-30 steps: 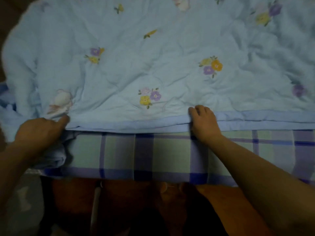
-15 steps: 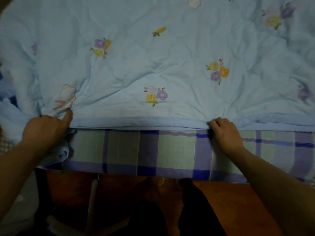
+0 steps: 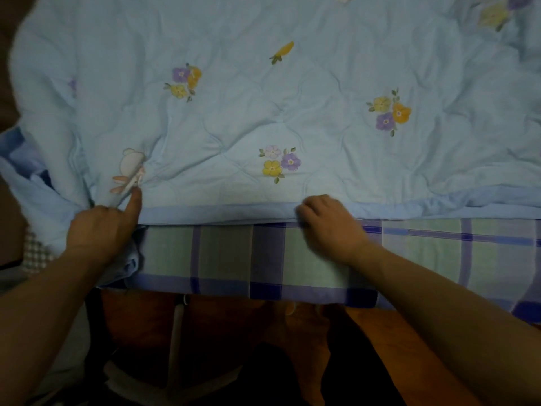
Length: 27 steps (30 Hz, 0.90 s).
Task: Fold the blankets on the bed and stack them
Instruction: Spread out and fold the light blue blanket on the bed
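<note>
A pale blue quilted blanket [image 3: 263,118], printed with small purple, yellow and orange flowers, lies spread and wrinkled over the bed [image 3: 439,250]. Its darker blue border runs along the near side, just short of the bed's edge. At the left corner the fabric is bunched and folds under.

We lose the blue blanket [image 3: 263,118] past the frame at twelve, three and nine o'clock, so we cannot tell its full extent. The right hand [image 3: 328,224] is smeared by motion blur; we cannot make out whether its fingers [image 3: 304,209] pinch the hem. The left hand [image 3: 102,227] hides its own fingers in bunched cloth, only the thumb showing. The checked sheet [image 3: 222,253] disappears under the blanket. At six o'clock, the floor is too dark to read.
</note>
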Available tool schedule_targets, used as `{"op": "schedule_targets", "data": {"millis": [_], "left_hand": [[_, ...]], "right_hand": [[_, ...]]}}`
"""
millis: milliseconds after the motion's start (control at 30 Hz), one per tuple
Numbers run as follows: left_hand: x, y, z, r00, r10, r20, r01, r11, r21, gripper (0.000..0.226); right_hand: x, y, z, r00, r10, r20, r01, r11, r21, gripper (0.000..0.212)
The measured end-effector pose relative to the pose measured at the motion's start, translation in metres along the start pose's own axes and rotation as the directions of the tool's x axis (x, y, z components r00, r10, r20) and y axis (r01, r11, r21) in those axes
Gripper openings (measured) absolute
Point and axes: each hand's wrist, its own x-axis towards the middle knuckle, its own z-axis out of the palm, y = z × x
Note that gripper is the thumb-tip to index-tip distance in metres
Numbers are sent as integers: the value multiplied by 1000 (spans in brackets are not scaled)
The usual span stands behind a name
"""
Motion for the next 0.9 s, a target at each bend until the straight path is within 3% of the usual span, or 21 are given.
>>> {"op": "schedule_targets", "data": {"millis": [133, 500, 633, 767, 833, 900], "left_hand": [[-5, -6, -2, 999, 40, -23, -39, 999, 21, 65], [-3, -7, -5, 996, 64, -54, -64, 998, 13, 65], [1, -1, -9, 998, 44, 48, -46, 998, 49, 61], [13, 16, -34, 998, -47, 52, 51, 996, -72, 42], [25, 36, -47, 998, 47, -47, -48, 998, -35, 51], [44, 63, -67, 988, 152, -3, -151, 983, 99, 68]], "right_hand": [[38, -18, 20, 991, 118, -59, -113, 990, 82, 23], [24, -19, 16, 938, 334, -91, -270, 871, 411, 14], [6, -26, 26, 961, 219, -167, -163, 942, 293, 13], [14, -36, 36, 922, 354, -155, -314, 920, 232, 33], [10, -40, 37, 947, 308, -95, -279, 931, 236, 44], [-3, -35, 29, 989, 150, -8, -143, 951, 273, 44]]}}
